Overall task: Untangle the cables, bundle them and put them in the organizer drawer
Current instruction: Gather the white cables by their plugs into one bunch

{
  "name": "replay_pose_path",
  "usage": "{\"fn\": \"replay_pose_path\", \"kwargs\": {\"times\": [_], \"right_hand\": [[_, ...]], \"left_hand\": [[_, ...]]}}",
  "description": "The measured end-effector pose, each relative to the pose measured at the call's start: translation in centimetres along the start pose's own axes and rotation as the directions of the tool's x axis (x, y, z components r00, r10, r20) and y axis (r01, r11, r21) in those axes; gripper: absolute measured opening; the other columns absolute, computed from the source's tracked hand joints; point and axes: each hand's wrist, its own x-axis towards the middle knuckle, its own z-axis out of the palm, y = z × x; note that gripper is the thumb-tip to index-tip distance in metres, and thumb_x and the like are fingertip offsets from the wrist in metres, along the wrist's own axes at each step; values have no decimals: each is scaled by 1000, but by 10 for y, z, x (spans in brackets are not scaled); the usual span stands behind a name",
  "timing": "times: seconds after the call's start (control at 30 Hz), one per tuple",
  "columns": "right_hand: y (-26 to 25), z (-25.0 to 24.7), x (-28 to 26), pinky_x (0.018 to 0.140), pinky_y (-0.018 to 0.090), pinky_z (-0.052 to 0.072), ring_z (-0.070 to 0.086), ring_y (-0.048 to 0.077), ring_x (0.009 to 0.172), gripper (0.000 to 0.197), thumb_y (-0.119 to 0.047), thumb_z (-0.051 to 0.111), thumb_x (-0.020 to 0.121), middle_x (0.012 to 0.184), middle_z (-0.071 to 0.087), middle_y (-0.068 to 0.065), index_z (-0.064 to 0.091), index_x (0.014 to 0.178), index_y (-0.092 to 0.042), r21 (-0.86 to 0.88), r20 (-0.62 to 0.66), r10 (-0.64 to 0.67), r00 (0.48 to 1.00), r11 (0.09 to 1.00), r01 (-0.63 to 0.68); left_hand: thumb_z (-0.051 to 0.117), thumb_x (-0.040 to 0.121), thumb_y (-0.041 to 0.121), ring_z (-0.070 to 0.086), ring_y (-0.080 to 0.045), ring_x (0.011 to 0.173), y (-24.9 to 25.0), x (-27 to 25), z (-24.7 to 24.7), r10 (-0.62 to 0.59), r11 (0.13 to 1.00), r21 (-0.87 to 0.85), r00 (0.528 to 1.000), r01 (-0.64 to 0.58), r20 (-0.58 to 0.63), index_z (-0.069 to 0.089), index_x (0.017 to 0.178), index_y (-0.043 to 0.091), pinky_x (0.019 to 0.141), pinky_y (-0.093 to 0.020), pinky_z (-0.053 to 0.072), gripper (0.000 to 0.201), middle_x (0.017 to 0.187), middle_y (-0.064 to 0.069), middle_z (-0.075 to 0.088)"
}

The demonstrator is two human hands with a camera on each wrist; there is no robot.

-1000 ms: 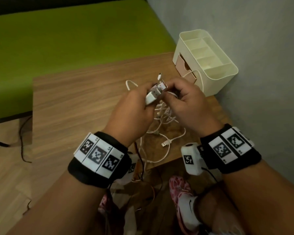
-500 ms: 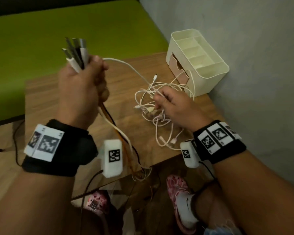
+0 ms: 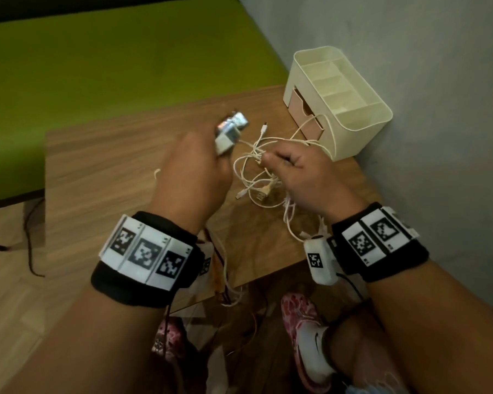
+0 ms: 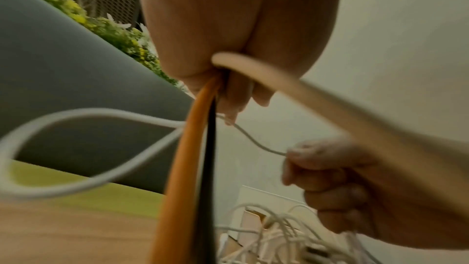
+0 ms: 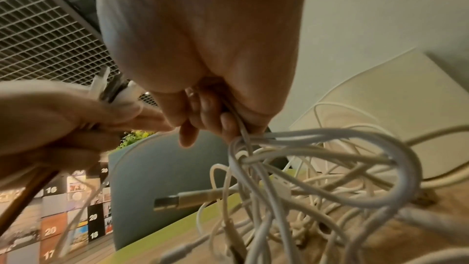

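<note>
My left hand [image 3: 199, 163] grips a bunch of cable plug ends [image 3: 231, 130] above the wooden table [image 3: 103, 177]; orange and black cables [image 4: 193, 168] hang down from its fist in the left wrist view. My right hand [image 3: 293, 169] pinches a strand of the white cable tangle [image 3: 256, 180] that lies on the table between the hands. In the right wrist view the white loops [image 5: 317, 168] hang from its curled fingers. The cream organizer [image 3: 339, 100] stands at the table's far right corner, its pink drawer [image 3: 306, 113] pulled open, a white cable draped over it.
A grey wall runs along the right side behind the organizer. A green surface [image 3: 120, 58] lies beyond the table's far edge. Cables hang over the table's near edge [image 3: 225, 280] toward my feet. A black cord [image 3: 29, 240] trails on the floor at left.
My left hand, raised high to the left with the plug ends half a second ago, has come back down toward the tangle. The right hand has stayed on the white cables.
</note>
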Motion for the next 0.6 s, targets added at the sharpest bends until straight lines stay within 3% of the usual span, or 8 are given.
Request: {"fn": "replay_pose_path", "kwargs": {"times": [0.07,0.2,0.33,0.4,0.47,0.5,0.53,0.6], "right_hand": [[-2,5,0,58,20,41,58,5,68,19,-26,56,99,79,67,-1,71,99,-14,2,40,-17,999,1000,17],[-3,6,-1,75,39,51,67,20,87,22,-29,56,97,94,73,5,72,106,-17,66,0,-87,996,994,87],[-10,7,-1,64,32,49,62,12,72,13,-31,60,97,77,68,-6,69,91,-23,139,-61,-108,992,984,116],[-8,7,-1,59,27,45,58,7,63,16,-29,58,99,67,61,-14,64,85,-22,150,-41,-100,994,983,105],[-2,6,1,58,22,44,57,0,61,18,-26,55,100,66,60,-14,64,86,-18,123,32,-54,998,991,50],[1,6,1,59,19,41,57,-3,61,19,-26,54,101,68,61,-12,63,86,-18,85,76,-24,997,996,17],[4,5,1,60,19,41,57,-4,62,20,-27,53,101,70,62,-9,63,85,-22,51,100,4,995,999,-9],[7,3,2,64,25,48,62,4,67,18,-29,53,101,78,67,-3,65,88,-26,50,70,34,997,998,-38]], "left_hand": [[54,96,15,52,-12,70,6,-4,9,122,992,2,987,-123,101,62,122,23,61,-27,32,28,84,13,57],[56,96,23,56,-13,66,-1,2,13,133,990,19,957,-143,259,52,78,32,51,-26,29,21,71,11,57],[61,95,30,44,-2,44,-5,4,4,108,989,-123,978,-86,179,51,66,25,44,-22,24,30,54,9,48],[59,95,29,34,-4,41,-2,4,-8,14,835,-548,992,58,127,53,69,23,43,-23,27,28,56,9,44],[52,99,24,23,-6,41,2,8,-25,-61,440,-889,992,128,112,47,75,21,39,-19,23,25,61,5,34],[49,101,24,20,-5,42,-1,11,-32,-87,335,-933,990,133,110,44,76,21,37,-18,21,25,61,5,30],[47,101,25,18,-5,42,-6,13,-37,-104,311,-940,988,139,112,44,76,20,36,-18,20,26,60,5,29],[49,101,26,19,-6,41,-22,16,-38,-162,423,-884,977,196,139,46,74,19,38,-19,21,28,55,7,29]]}}
